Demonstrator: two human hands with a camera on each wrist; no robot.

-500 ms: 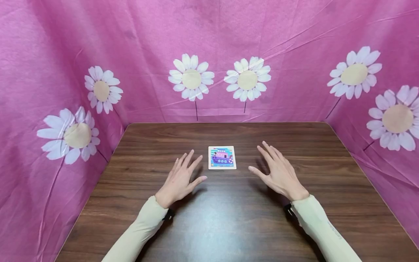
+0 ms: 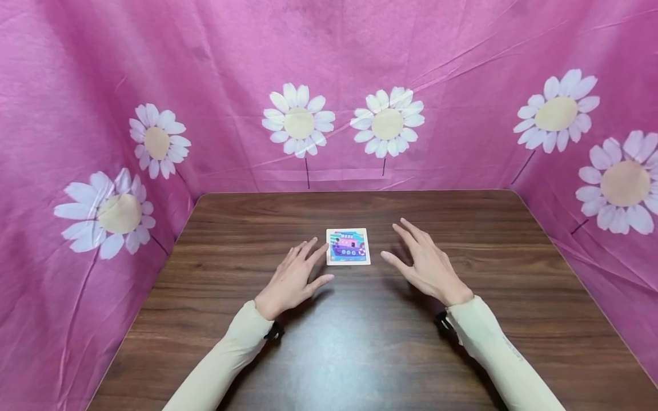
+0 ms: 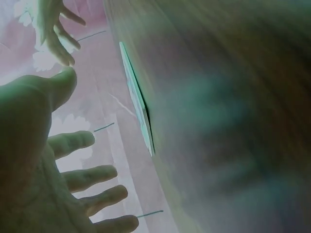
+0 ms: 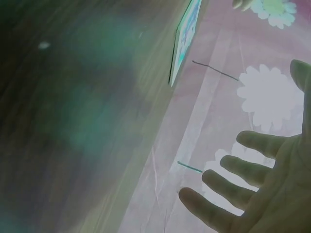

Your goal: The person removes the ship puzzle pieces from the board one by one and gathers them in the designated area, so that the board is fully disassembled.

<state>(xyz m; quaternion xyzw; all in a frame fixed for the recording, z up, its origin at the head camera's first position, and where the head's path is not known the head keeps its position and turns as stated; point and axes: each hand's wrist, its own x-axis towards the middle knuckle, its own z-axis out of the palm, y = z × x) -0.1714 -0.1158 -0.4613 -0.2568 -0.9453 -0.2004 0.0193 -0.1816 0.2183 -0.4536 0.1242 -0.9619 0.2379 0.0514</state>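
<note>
A square picture puzzle (image 2: 348,247) with a white border lies flat on the brown wooden table, showing a purple and pink boat on blue. To its left hovers my left hand (image 2: 293,279), fingers spread and holding nothing; in the head view its index fingertip overlaps the puzzle's left edge. My right hand (image 2: 429,265) is to the right of the puzzle, a small gap away, its fingers extended and apart. Both wrist views show the puzzle from the side as a thin board (image 3: 137,99), with each palm raised above the table and nothing in it.
The wooden table (image 2: 339,342) has a glossy patch of reflected light at its near middle. Pink cloth (image 2: 339,45) printed with white daisies hangs behind the table and along both sides. Black straps (image 2: 275,330) show at the sleeve cuffs.
Both hands have moved inward toward the puzzle, the left one to the right and the right one to the left. The puzzle stays in place on the table.
</note>
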